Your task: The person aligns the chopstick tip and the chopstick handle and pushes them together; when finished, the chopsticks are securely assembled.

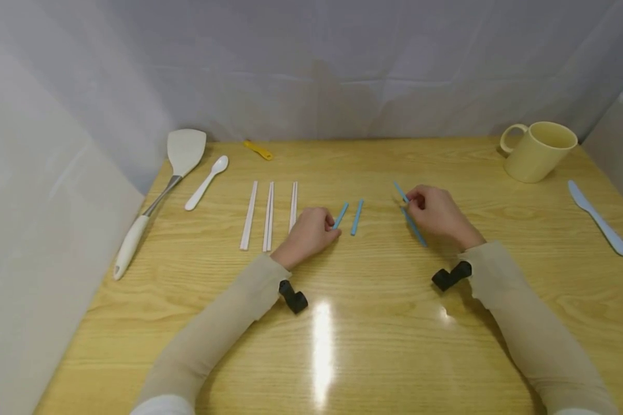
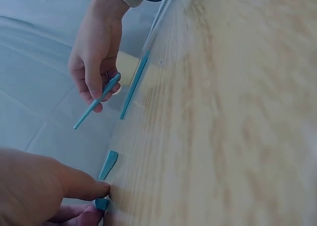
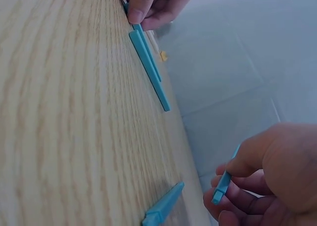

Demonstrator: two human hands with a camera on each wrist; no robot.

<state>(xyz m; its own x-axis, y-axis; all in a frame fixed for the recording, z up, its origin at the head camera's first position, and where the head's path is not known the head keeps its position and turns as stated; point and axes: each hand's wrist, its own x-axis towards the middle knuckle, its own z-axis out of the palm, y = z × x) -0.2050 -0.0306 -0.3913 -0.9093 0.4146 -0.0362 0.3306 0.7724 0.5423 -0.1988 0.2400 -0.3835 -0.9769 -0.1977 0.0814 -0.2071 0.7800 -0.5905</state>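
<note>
My left hand [image 1: 308,233] pinches a short light-blue chopstick [image 1: 340,215] between thumb and fingers, low over the wooden table. Just to its right lies a second blue chopstick [image 1: 357,217], roughly parallel to it. My right hand [image 1: 438,213] holds another blue chopstick [image 3: 221,189] by fingertips and thumb; in the left wrist view it is raised off the tabletop. Beneath that hand, a further blue chopstick [image 1: 414,227] lies slanted on the wood. In the right wrist view the left hand [image 3: 158,5] appears at the top, its fingertips down at the table.
Three pairs of pale pink chopsticks [image 1: 248,216] lie left of my left hand. Farther left are a white spoon [image 1: 206,183] and a spatula [image 1: 156,199]. A small yellow utensil [image 1: 258,150] lies at the back edge. At right stand a yellow mug [image 1: 535,158] and a light-blue knife [image 1: 599,219] lying flat.
</note>
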